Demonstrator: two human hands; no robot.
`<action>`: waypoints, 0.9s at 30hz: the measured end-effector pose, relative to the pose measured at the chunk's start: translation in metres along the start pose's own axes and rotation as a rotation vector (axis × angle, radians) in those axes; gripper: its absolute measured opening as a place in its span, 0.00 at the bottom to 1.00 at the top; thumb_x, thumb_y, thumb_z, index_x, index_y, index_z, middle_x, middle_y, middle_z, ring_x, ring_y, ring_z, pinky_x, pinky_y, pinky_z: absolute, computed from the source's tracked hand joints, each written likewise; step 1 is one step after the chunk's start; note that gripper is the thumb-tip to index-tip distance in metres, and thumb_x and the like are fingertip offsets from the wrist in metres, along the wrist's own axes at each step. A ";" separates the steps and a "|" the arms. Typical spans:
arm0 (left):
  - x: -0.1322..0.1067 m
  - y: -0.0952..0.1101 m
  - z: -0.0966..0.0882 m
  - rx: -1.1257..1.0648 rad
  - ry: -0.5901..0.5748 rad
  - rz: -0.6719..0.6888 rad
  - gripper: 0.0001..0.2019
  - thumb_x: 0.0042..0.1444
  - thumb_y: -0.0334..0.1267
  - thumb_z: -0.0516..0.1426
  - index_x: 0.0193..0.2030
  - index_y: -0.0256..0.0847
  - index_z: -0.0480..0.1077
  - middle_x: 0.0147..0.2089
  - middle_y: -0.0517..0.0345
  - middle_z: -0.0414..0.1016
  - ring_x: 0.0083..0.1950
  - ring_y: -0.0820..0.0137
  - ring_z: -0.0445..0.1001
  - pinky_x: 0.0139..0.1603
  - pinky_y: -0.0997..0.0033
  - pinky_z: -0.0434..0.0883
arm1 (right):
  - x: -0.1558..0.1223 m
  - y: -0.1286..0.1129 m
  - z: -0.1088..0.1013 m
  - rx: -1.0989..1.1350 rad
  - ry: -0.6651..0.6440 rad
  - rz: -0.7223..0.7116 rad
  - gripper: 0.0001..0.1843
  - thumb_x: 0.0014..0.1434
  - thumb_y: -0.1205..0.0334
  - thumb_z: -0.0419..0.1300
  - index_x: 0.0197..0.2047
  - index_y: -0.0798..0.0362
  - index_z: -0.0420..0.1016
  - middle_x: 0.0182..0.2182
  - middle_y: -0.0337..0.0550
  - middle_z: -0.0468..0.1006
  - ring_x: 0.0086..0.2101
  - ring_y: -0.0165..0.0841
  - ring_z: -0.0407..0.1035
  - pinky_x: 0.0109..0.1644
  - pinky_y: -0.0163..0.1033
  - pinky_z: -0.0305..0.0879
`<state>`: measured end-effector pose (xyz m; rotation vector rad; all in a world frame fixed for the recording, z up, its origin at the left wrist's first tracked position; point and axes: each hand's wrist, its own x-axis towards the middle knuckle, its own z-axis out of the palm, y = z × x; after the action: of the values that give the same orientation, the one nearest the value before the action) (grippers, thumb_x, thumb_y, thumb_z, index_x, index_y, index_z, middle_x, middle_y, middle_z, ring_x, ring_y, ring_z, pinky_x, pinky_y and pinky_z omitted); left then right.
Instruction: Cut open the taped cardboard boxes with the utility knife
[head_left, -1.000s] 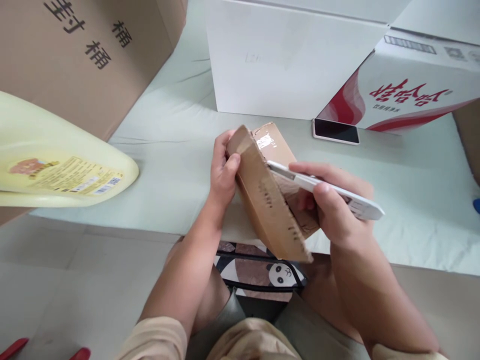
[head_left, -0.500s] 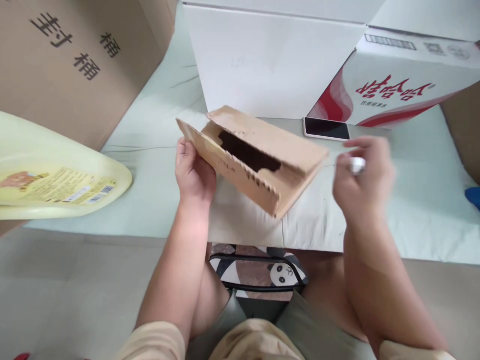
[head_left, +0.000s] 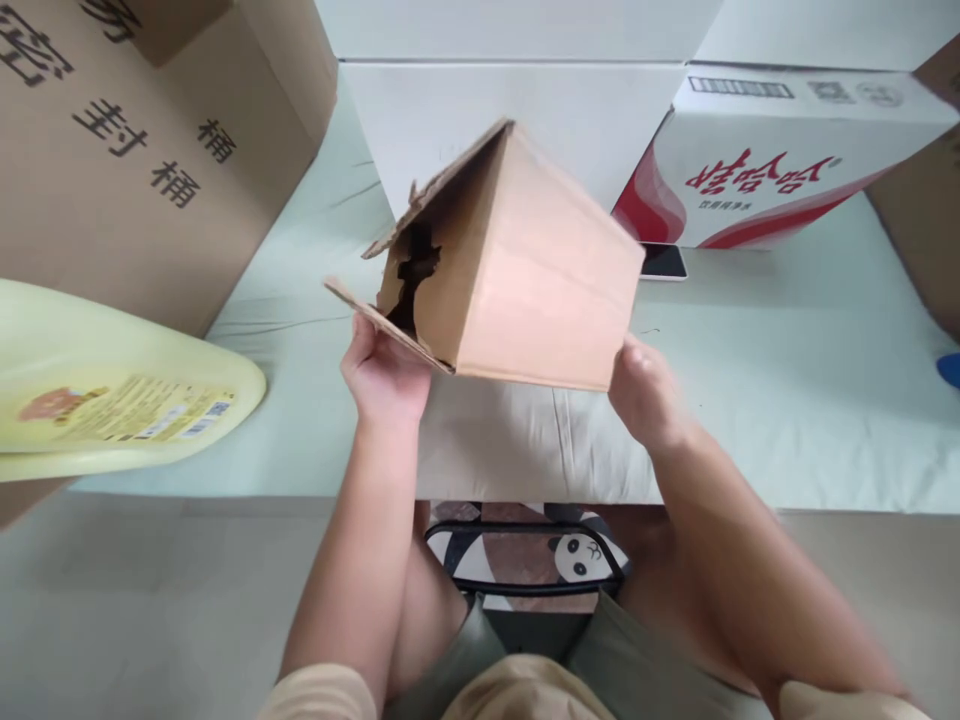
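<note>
While my head view looks down, my left hand [head_left: 391, 375] grasps the lower flap [head_left: 397, 332] of the box [head_left: 551, 275], which tilts above the cloth [head_left: 787, 420], gaping leftward. My right hand [head_left: 649, 395] meets the opposite corner; its fingers are hidden, so I can't tell their grip. I judge the step as positioning the box; the next move calls for steady support.

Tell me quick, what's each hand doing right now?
Left hand: holding the cardboard box at its open end.
Right hand: holding the box's opposite end, partly hidden; whether it grips anything else cannot be told.
</note>
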<state>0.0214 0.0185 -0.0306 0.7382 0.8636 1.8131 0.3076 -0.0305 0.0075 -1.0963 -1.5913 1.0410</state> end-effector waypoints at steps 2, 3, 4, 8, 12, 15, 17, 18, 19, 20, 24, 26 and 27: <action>-0.004 0.003 0.004 -0.032 -0.046 -0.024 0.23 0.53 0.66 0.67 0.39 0.48 0.75 0.51 0.55 0.83 0.66 0.54 0.76 0.66 0.53 0.74 | -0.001 0.000 0.003 0.183 0.004 -0.008 0.33 0.70 0.30 0.50 0.58 0.45 0.81 0.55 0.49 0.84 0.61 0.48 0.76 0.65 0.56 0.73; -0.006 0.004 0.006 -0.047 -0.056 -0.041 0.22 0.53 0.63 0.68 0.38 0.48 0.75 0.51 0.55 0.83 0.66 0.54 0.76 0.66 0.54 0.75 | -0.002 0.000 0.004 0.252 0.016 -0.001 0.31 0.68 0.31 0.53 0.57 0.44 0.81 0.56 0.48 0.84 0.63 0.48 0.75 0.67 0.56 0.73; -0.007 0.005 0.007 -0.061 -0.057 -0.058 0.20 0.53 0.60 0.70 0.37 0.47 0.75 0.51 0.56 0.83 0.65 0.55 0.76 0.65 0.55 0.75 | -0.001 0.000 0.004 0.296 0.042 0.005 0.29 0.66 0.31 0.57 0.55 0.43 0.82 0.56 0.48 0.84 0.63 0.49 0.75 0.67 0.56 0.73; -0.010 0.002 0.012 -0.019 -0.017 -0.136 0.15 0.52 0.50 0.72 0.38 0.48 0.75 0.56 0.57 0.82 0.65 0.56 0.77 0.59 0.58 0.78 | 0.000 0.001 0.000 0.420 0.129 0.039 0.30 0.55 0.30 0.69 0.50 0.44 0.82 0.53 0.49 0.86 0.60 0.54 0.77 0.65 0.59 0.75; -0.010 -0.008 0.012 0.105 0.032 -0.158 0.23 0.51 0.55 0.71 0.52 0.55 0.76 0.67 0.56 0.77 0.70 0.52 0.74 0.59 0.57 0.78 | -0.001 0.005 -0.005 0.360 0.106 0.067 0.33 0.53 0.32 0.73 0.53 0.43 0.78 0.53 0.49 0.85 0.59 0.53 0.78 0.63 0.62 0.76; -0.011 -0.013 0.010 0.183 -0.042 -0.019 0.25 0.53 0.61 0.67 0.55 0.56 0.77 0.73 0.58 0.72 0.76 0.51 0.67 0.69 0.54 0.72 | 0.000 0.012 -0.007 0.219 0.063 0.051 0.33 0.53 0.37 0.76 0.56 0.42 0.76 0.59 0.48 0.82 0.63 0.52 0.73 0.68 0.63 0.72; -0.013 -0.015 0.008 0.254 -0.129 0.028 0.24 0.57 0.65 0.62 0.51 0.52 0.80 0.70 0.56 0.75 0.77 0.51 0.66 0.74 0.53 0.68 | 0.002 0.017 -0.007 0.103 0.062 0.028 0.36 0.52 0.39 0.77 0.59 0.42 0.76 0.64 0.49 0.79 0.67 0.52 0.69 0.73 0.64 0.66; -0.013 -0.016 0.008 0.292 -0.175 0.027 0.25 0.59 0.66 0.60 0.49 0.49 0.81 0.67 0.53 0.78 0.75 0.50 0.68 0.74 0.52 0.67 | 0.003 0.020 -0.007 0.051 0.064 0.024 0.37 0.52 0.39 0.77 0.60 0.43 0.75 0.65 0.49 0.78 0.69 0.53 0.67 0.74 0.64 0.63; -0.014 -0.017 0.007 0.332 -0.221 0.023 0.28 0.60 0.68 0.58 0.48 0.47 0.81 0.64 0.50 0.80 0.73 0.49 0.71 0.74 0.51 0.67 | 0.004 0.022 -0.007 0.012 0.065 0.020 0.37 0.53 0.39 0.77 0.61 0.43 0.75 0.66 0.50 0.77 0.69 0.53 0.67 0.75 0.64 0.62; -0.014 -0.018 0.006 0.370 -0.263 0.025 0.30 0.60 0.69 0.57 0.49 0.45 0.82 0.62 0.48 0.82 0.71 0.48 0.73 0.73 0.50 0.68 | 0.005 0.024 -0.007 -0.013 0.064 0.011 0.37 0.54 0.39 0.76 0.63 0.44 0.75 0.66 0.50 0.77 0.69 0.53 0.66 0.75 0.64 0.61; -0.016 -0.022 -0.001 0.465 -0.341 0.027 0.36 0.61 0.73 0.54 0.61 0.47 0.78 0.63 0.46 0.81 0.70 0.48 0.75 0.72 0.49 0.70 | 0.007 0.027 -0.007 -0.044 0.069 -0.074 0.36 0.58 0.39 0.73 0.65 0.44 0.73 0.69 0.51 0.74 0.70 0.52 0.65 0.76 0.61 0.62; -0.017 -0.022 -0.005 0.487 -0.381 -0.004 0.40 0.63 0.76 0.47 0.61 0.47 0.78 0.64 0.46 0.81 0.72 0.48 0.73 0.73 0.47 0.69 | 0.008 0.026 -0.008 -0.053 0.083 -0.083 0.36 0.59 0.38 0.72 0.65 0.44 0.73 0.70 0.51 0.72 0.71 0.52 0.64 0.76 0.61 0.60; -0.017 -0.021 -0.006 0.517 -0.416 -0.002 0.42 0.63 0.77 0.43 0.60 0.48 0.79 0.63 0.46 0.81 0.73 0.48 0.72 0.74 0.45 0.68 | 0.008 0.026 -0.008 -0.057 0.089 -0.077 0.36 0.59 0.37 0.71 0.65 0.44 0.73 0.70 0.51 0.73 0.71 0.52 0.64 0.76 0.62 0.60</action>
<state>0.0333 0.0070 -0.0532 1.3825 1.0521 1.3611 0.3189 -0.0156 -0.0133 -1.0955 -1.5874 0.8896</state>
